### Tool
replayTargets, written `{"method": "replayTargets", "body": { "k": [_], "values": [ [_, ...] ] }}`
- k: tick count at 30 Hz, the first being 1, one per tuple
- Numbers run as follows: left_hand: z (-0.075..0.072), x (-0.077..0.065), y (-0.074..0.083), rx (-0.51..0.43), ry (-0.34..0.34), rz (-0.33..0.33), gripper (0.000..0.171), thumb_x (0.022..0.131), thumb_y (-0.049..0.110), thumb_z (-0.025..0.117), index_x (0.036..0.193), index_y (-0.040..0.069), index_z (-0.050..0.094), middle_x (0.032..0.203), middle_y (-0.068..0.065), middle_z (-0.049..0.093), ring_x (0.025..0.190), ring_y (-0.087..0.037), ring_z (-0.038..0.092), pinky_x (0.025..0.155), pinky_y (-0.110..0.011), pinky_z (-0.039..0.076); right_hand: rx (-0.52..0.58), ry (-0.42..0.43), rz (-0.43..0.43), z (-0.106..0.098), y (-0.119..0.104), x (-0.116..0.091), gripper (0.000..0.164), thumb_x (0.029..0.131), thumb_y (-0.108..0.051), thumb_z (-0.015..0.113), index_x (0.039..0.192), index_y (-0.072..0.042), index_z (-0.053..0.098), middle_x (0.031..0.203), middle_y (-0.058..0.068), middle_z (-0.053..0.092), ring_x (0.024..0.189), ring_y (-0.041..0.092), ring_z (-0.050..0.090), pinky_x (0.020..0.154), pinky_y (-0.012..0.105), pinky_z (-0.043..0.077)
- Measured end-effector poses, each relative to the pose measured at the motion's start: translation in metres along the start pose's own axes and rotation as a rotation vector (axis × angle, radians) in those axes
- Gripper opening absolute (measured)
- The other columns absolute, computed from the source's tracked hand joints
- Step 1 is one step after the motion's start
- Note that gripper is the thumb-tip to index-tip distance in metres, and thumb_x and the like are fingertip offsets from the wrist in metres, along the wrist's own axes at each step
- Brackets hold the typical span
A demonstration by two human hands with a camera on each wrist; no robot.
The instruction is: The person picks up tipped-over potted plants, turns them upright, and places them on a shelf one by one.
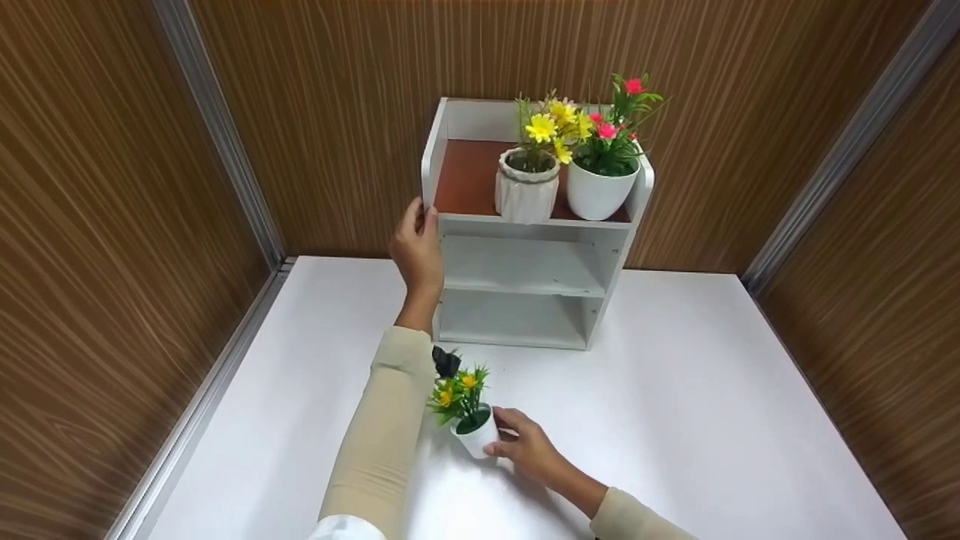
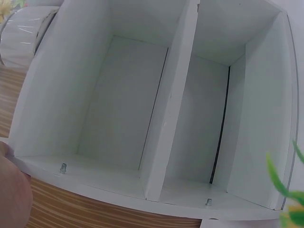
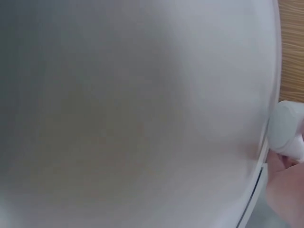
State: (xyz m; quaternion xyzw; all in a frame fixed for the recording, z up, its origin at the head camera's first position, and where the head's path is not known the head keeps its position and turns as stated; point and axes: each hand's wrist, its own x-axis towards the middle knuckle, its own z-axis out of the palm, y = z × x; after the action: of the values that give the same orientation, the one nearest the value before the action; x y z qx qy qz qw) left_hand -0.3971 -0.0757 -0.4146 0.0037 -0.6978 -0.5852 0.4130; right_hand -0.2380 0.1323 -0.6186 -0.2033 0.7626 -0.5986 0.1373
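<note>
My left hand [image 1: 418, 244] grips the left side panel of a small white shelf [image 1: 517, 264], thumb and fingers at its front edge. In the left wrist view part of that hand [image 2: 14, 194] shows at the shelf's edge, partly out of frame. My right hand [image 1: 529, 446] holds a small white pot [image 1: 478, 439] with yellow artificial flowers [image 1: 457, 388], thumb and fingers on its right side. The pot tilts to the left, low over the white table [image 1: 667, 420]. The right wrist view shows only the pot's base [image 3: 287, 126] and part of the hand.
On the shelf's brown top stand a ribbed white pot [image 1: 527, 191] with yellow flowers and a smooth white pot [image 1: 602, 191] with red flowers. A black object [image 1: 446, 362] lies partly behind my left sleeve. Wood-patterned walls [image 1: 330, 112] enclose the table.
</note>
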Motion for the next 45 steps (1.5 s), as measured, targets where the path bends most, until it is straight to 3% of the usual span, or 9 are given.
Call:
{"method": "replayTargets", "body": {
  "k": [8, 14, 23, 33, 40, 45],
  "values": [
    [0.0, 0.001, 0.0, 0.014, -0.008, -0.004, 0.037, 0.103, 0.021, 0.06, 0.137, 0.006, 0.061, 0.13, -0.01, 0.068, 0.117, -0.017, 0.066, 0.097, -0.027, 0.055, -0.005, -0.043, -0.035, -0.008, 0.005, 0.0, 0.064, 0.081, -0.01, 0.081, 0.138, 0.003, 0.055, 0.132, 0.02, 0.054, 0.128, 0.039, 0.055, 0.111, 0.04, 0.046],
    [0.0, 0.0, 0.0, 0.005, -0.009, -0.011, 0.037, 0.103, 0.022, 0.06, 0.137, 0.006, 0.061, 0.13, -0.01, 0.068, 0.117, -0.017, 0.066, 0.097, -0.028, 0.056, 0.044, -0.005, -0.027, -0.007, 0.007, 0.003, 0.067, 0.08, -0.003, 0.082, 0.139, 0.005, 0.051, 0.137, 0.022, 0.049, 0.132, 0.04, 0.05, 0.111, 0.035, 0.044],
    [0.001, 0.0, -0.001, 0.01, -0.002, -0.001, 0.037, 0.103, 0.022, 0.06, 0.136, 0.006, 0.062, 0.13, -0.01, 0.069, 0.116, -0.017, 0.067, 0.097, -0.029, 0.056, 0.022, 0.077, -0.031, -0.006, 0.007, 0.009, 0.067, 0.08, 0.0, 0.082, 0.138, 0.004, 0.049, 0.138, 0.022, 0.047, 0.131, 0.04, 0.05, 0.111, 0.039, 0.044],
    [0.001, 0.0, -0.001, 0.031, 0.001, 0.006, 0.037, 0.103, 0.022, 0.061, 0.136, 0.005, 0.062, 0.129, -0.011, 0.069, 0.115, -0.017, 0.067, 0.095, -0.028, 0.056, 0.079, 0.073, 0.02, -0.006, 0.013, 0.011, 0.077, 0.08, 0.004, 0.081, 0.144, 0.007, 0.038, 0.143, 0.025, 0.043, 0.137, 0.043, 0.044, 0.11, 0.035, 0.045],
    [0.001, 0.0, 0.001, 0.038, 0.005, 0.001, 0.037, 0.102, 0.021, 0.061, 0.135, 0.004, 0.062, 0.128, -0.012, 0.069, 0.114, -0.018, 0.067, 0.094, -0.028, 0.057, 0.17, 0.068, 0.049, -0.007, 0.016, 0.01, 0.085, 0.081, 0.008, 0.078, 0.15, 0.008, 0.027, 0.149, 0.035, 0.038, 0.143, 0.051, 0.033, 0.102, 0.035, 0.053],
    [0.001, 0.0, 0.001, 0.032, 0.006, -0.001, 0.037, 0.102, 0.02, 0.061, 0.135, 0.004, 0.062, 0.128, -0.012, 0.069, 0.115, -0.018, 0.067, 0.096, -0.029, 0.056, 0.173, 0.07, 0.045, -0.006, 0.017, 0.01, 0.086, 0.081, 0.009, 0.077, 0.15, 0.009, 0.026, 0.152, 0.038, 0.033, 0.144, 0.052, 0.029, 0.103, 0.036, 0.052]
  ]
}}
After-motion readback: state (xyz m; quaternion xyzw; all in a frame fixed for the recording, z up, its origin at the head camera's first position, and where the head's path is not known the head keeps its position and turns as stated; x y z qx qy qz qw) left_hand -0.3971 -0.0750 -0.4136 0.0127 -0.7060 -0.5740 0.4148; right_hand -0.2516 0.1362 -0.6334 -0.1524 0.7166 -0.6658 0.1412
